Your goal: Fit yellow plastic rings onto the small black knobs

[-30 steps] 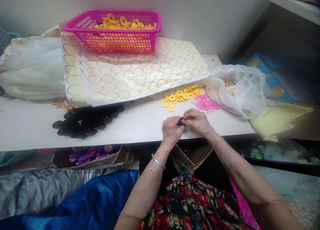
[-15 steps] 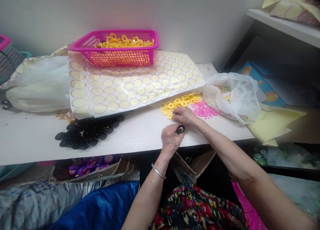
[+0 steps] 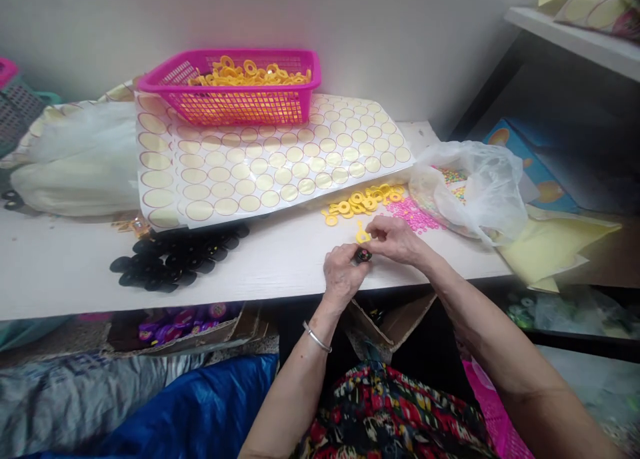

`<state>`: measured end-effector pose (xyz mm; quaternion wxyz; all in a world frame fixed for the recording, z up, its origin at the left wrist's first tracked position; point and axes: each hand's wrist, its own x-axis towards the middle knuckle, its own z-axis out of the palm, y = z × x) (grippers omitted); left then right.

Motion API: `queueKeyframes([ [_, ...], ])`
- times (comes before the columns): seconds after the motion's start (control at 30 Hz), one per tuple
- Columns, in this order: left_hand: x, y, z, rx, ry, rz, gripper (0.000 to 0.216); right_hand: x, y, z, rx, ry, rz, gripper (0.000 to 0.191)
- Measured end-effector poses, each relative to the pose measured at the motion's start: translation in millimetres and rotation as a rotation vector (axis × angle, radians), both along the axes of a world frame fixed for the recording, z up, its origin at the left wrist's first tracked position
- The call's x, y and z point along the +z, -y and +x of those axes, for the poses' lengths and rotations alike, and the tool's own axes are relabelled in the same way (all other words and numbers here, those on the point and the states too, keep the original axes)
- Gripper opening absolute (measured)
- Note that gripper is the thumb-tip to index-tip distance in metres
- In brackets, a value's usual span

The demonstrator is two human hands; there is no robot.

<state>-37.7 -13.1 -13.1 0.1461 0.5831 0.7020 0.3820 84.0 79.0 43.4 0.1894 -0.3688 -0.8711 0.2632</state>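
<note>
My left hand is closed around a small round black piece with pink and other coloured bits showing in its open top. Close beside it, my right hand pinches a yellow ring-shaped plastic piece just above the black piece. Behind the hands lies a loose pile of yellow ring pieces. A scatter of small pink beads lies to the right of that pile. On the left part of the table is a heap of black pieces.
A pink basket of yellow pieces stands on printed sticker sheets at the back. To the right are a clear plastic bag with coloured beads and yellow paper. A box of purple items sits below the table edge.
My right hand has come back from the yellow pile with a yellow ring piece, up to the black piece. My left hand still holds the black piece in about the same place.
</note>
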Motion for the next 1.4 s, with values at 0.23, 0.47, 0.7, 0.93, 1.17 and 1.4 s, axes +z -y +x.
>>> queueKeyframes([
  [0.23, -0.9, -0.1, 0.6, 0.023, 0.036, 0.014, 0.015, 6.7, 28.0, 10.2, 0.019, 0.167, 0.110, 0.014],
  [0.47, -3.0, 1.5, -0.2, 0.016, 0.046, 0.015, 0.017, 7.7, 30.9, 7.8, 0.038, 0.250, 0.149, 0.016],
  [0.7, -4.2, 0.6, -0.7, 0.014, 0.042, -0.002, 0.020, 5.2, 29.5, 10.6, 0.053, 0.264, 0.127, 0.016],
  [0.93, -7.4, -0.6, -1.3, 0.006, 0.043, 0.014, 0.018, 4.0, 28.6, 8.5, 0.063, 0.277, 0.148, 0.018],
  [1.17, -6.6, 0.3, -3.5, -0.024, 0.125, 0.027, 0.021, 4.9, 30.5, 8.6, 0.068, 0.168, 0.065, 0.016],
  [1.4, 7.1, -1.3, -7.7, 0.000, 0.699, 0.003, 0.024, -3.3, 36.0, 7.6, -0.011, -0.104, -0.109, 0.013],
])
